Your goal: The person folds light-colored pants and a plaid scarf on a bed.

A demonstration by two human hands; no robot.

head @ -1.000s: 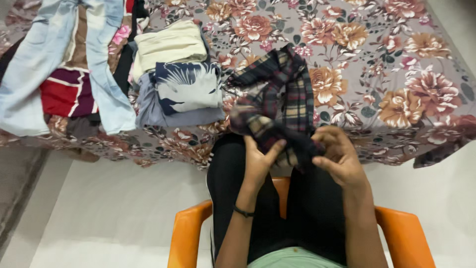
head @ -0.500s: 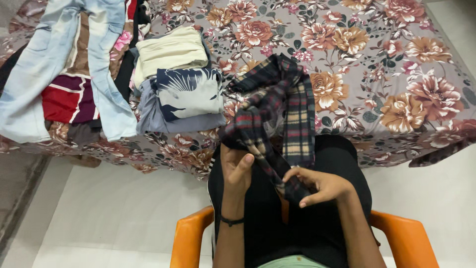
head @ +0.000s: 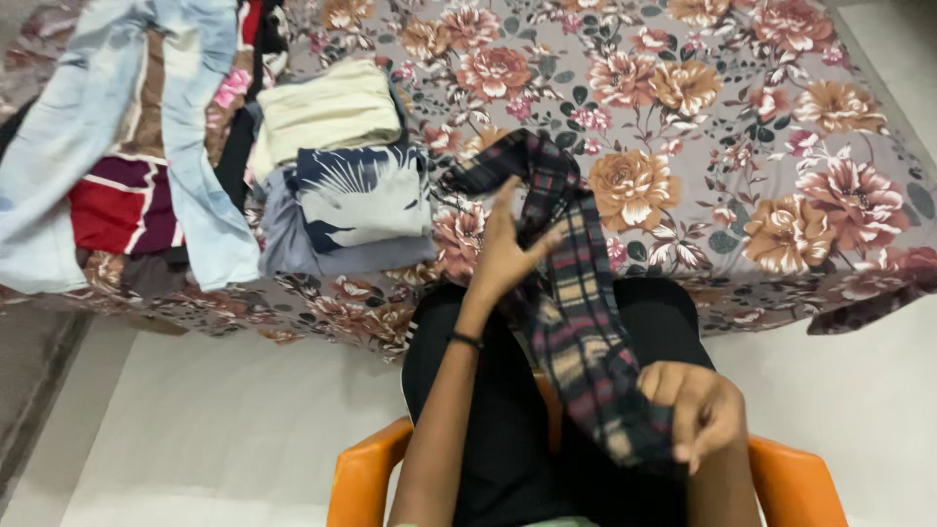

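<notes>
A dark plaid cloth (head: pixel 571 322) in red, navy and cream stretches from the bed's edge down across my lap. My left hand (head: pixel 506 252) is raised at the bed's edge and pinches the cloth's upper part between thumb and fingers. My right hand (head: pixel 695 408) is low over my lap, fingers curled around the cloth's lower end. I sit on an orange chair (head: pixel 363 478) in dark trousers, with a black band on my left wrist.
The bed carries a grey floral sheet (head: pixel 742 146). Folded clothes lie at its left: a cream piece (head: pixel 322 112) and a navy leaf-print piece (head: pixel 366 195). Pale blue jeans (head: pixel 68 156) and a maroon garment (head: pixel 117 200) are spread further left. The floor is pale tile.
My hands have drawn apart along the plaid cloth: the left rose toward the bed, the right dropped toward my lap. The cloth, bunched a second ago, is now pulled long.
</notes>
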